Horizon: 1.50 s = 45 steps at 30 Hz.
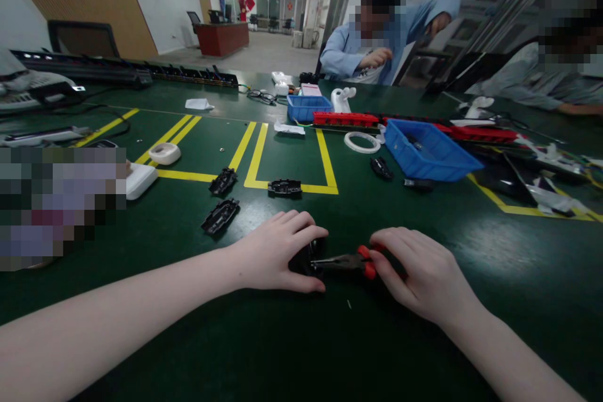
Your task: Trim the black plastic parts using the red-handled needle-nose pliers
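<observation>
a: where were the hands?
b: both low on the green table [198,326], near its front edge. left hand [277,251] lay palm down over a small black plastic part [301,259], its grip pressed around the part and pinning it to the table. the part was mostly hidden under the fingers.

a: and the right?
b: right hand [419,276] had its grip wrapped around the red handles of a pair of pliers [346,262]. the metal nose pointed left and met the black part at the left hand's fingertips. whether the nose was pinching anything, could not tell.

a: what lay around them?
b: three black plastic housings beyond the left hand: one nearest [220,216], one further back [223,180], one on the yellow floor-tape line [284,187]. a large blue bin [426,152] sat to the right rear, a smaller blue bin [308,107] behind it, a red strip [346,119] between them. a white tape ring [362,141] lay just left of the large bin. a person in a blue shirt [358,44] sat at the far side.
</observation>
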Each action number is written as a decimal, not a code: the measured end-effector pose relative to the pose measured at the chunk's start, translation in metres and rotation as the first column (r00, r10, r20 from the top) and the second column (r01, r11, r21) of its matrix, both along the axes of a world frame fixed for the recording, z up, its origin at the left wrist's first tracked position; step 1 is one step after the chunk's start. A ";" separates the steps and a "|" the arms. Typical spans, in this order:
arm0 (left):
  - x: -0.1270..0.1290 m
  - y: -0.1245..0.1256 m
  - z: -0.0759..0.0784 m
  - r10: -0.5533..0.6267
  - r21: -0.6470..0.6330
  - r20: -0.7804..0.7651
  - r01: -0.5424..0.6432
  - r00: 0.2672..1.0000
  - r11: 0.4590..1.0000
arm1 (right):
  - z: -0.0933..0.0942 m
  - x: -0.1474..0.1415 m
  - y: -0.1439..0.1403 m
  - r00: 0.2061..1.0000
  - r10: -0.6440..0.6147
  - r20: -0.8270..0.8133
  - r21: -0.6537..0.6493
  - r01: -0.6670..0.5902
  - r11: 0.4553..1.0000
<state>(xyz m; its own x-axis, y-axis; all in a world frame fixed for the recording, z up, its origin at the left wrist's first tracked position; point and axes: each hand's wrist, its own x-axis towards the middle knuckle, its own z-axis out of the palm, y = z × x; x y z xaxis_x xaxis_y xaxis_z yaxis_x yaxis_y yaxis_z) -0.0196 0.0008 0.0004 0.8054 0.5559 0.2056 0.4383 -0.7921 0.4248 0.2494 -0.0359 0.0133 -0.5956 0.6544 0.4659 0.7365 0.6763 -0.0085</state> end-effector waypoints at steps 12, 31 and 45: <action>0.000 -0.001 0.001 0.014 0.005 0.000 -0.014 1.000 1.000 | -0.012 0.006 0.003 0.998 -0.024 0.049 -0.099 0.029 0.995; 0.001 -0.005 0.006 0.008 0.029 -0.014 -0.007 1.000 1.000 | 0.000 -0.005 -0.004 0.990 -0.067 0.124 -0.074 0.076 0.994; 0.002 -0.005 0.008 -0.011 0.033 -0.031 0.012 0.999 0.999 | -0.002 -0.007 -0.005 0.988 -0.073 0.135 -0.112 0.089 0.990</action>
<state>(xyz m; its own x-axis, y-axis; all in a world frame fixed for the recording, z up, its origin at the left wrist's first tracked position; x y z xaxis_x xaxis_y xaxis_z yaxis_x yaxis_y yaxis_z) -0.0176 -0.0042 0.0082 0.8177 0.5402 0.1988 0.4419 -0.8104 0.3848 0.2428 -0.0405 0.0115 -0.5887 0.7484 0.3055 0.7889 0.6143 0.0154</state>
